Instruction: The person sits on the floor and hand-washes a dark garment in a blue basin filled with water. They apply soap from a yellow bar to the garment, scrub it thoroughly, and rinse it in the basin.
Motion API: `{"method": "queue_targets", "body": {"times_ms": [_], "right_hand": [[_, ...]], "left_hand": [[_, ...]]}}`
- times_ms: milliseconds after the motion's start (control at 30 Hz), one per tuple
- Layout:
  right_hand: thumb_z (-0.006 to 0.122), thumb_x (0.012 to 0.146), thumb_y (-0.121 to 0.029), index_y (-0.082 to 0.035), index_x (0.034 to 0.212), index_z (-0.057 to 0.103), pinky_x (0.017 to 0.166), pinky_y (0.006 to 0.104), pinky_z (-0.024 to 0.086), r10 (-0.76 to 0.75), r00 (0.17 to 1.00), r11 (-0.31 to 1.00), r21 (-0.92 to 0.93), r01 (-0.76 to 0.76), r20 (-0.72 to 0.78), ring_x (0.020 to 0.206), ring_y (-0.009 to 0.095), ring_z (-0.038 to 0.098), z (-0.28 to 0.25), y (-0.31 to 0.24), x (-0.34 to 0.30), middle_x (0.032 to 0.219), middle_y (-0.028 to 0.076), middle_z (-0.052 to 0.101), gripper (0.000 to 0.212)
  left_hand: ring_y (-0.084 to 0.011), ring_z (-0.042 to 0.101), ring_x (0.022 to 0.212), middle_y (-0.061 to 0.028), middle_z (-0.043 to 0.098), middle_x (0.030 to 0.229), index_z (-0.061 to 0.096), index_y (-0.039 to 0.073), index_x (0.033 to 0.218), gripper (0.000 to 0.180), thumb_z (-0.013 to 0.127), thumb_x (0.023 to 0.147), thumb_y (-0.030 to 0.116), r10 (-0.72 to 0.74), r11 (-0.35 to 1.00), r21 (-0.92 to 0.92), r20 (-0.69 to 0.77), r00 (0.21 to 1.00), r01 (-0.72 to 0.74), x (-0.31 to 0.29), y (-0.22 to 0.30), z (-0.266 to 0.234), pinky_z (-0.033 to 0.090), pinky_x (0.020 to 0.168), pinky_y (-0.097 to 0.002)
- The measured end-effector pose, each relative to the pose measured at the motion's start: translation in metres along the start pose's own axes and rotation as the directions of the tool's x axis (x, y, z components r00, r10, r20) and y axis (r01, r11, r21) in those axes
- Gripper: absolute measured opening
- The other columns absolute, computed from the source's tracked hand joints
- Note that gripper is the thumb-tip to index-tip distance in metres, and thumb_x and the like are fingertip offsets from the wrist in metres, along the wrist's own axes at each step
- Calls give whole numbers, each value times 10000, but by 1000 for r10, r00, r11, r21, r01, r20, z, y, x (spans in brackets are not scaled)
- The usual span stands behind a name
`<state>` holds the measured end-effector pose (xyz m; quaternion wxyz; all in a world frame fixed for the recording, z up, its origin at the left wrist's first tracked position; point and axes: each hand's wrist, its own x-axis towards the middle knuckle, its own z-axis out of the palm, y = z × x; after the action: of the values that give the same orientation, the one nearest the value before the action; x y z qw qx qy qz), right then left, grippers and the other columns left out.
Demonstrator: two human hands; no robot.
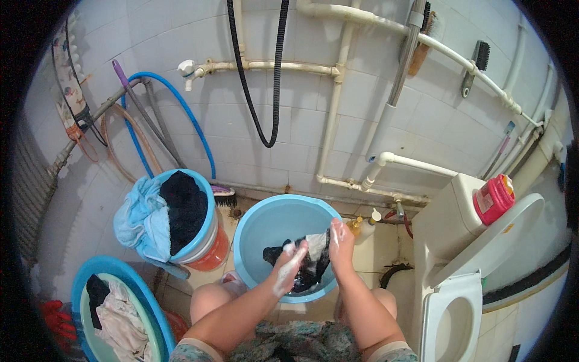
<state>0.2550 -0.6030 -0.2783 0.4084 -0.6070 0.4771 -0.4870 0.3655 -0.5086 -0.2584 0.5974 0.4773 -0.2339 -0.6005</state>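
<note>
A light blue basin [265, 226] stands on the tiled floor in front of me. Both hands are over it, covered in soap foam. My left hand [289, 263] and my right hand [340, 241] grip a dark, wet, soapy garment [310, 265] between them, bunched up above the basin's near side. My bare knees sit on either side below the basin.
A bucket [202, 241] holding blue and black clothes stands at the left. A blue basin [114, 271] with more clothes is at the lower left. A white toilet [452, 301] with a pink container [493, 198] on its tank is at the right. Pipes, hoses and brushes line the tiled wall.
</note>
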Motion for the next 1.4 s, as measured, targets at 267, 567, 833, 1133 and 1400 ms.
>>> {"method": "queue_targets", "body": {"times_ms": [267,567,833,1133,1400], "right_hand": [[628,765,-203,-111,701,633,688,375,419,-596,613,622,-183,761,518,672,284,582,21,-48,-70,662,94,603,112],[538,857,-305,-33,779,601,591,432,430,60,980,984,-176,-26,191,650,367,552,10,-18,-19,663,189,558,290],[658,755,-226,-133,650,610,679,365,439,-694,637,628,-150,763,334,560,245,539,34,-44,-70,579,87,534,148],[499,907,-372,-11,773,585,583,352,423,-8,956,991,-128,48,292,575,269,505,17,6,-5,640,151,551,394],[601,857,-161,-31,949,568,764,248,416,206,783,862,270,-429,587,804,107,531,-5,-16,-4,871,9,582,163]], "left_hand": [[-165,550,875,-53,564,950,510,93,1022,433,431,902,502,-225,849,-478,60,973,226,22,-15,-22,450,788,-318],[-196,532,1026,-61,544,1120,465,83,1174,421,270,976,399,-100,870,-462,179,979,173,8,-5,-1,415,902,-349],[-129,555,851,-14,549,872,509,103,1007,299,383,961,370,32,763,-594,429,903,255,45,-51,-69,464,723,-277],[-221,536,1060,-95,545,1169,449,77,1212,482,314,951,459,-97,877,-457,132,986,147,14,4,-20,424,916,-392],[-165,508,999,-78,552,1061,511,-12,1103,235,444,899,82,310,919,-271,52,949,-285,38,13,-65,372,907,-287]]}}
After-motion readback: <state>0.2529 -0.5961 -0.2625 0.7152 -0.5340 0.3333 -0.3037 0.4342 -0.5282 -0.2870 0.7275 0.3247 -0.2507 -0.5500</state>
